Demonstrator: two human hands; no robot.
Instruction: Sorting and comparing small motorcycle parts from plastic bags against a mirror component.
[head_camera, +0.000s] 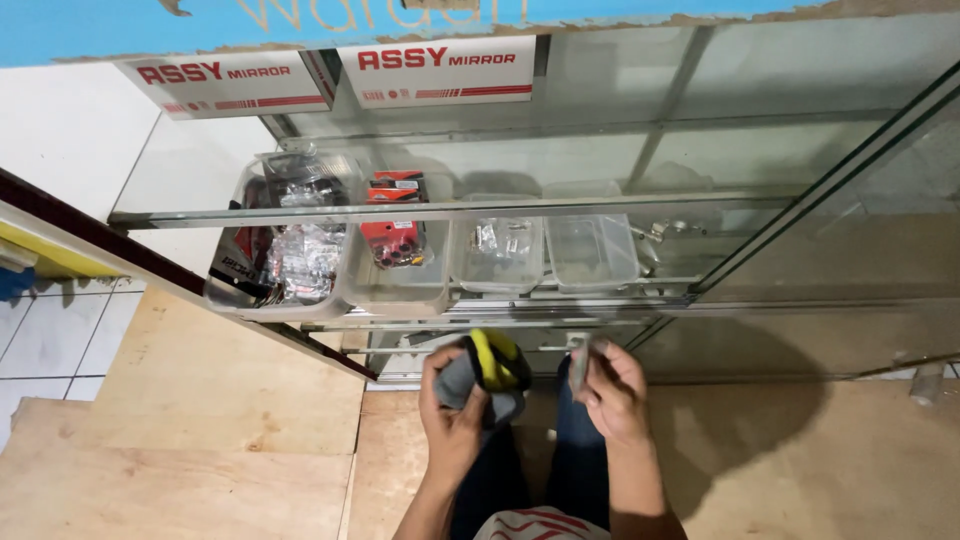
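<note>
Person seen from above | left hand and right hand bare, no gloves, rings or watch | forearms uncovered, no sleeves showing | dark blue trousers | white top with red stripes at lower edge

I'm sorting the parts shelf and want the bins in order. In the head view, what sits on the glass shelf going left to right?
Big bin of bagged parts → tub with red packets → tub with small metal parts → tub that looks empty → loose metal bits.
</note>
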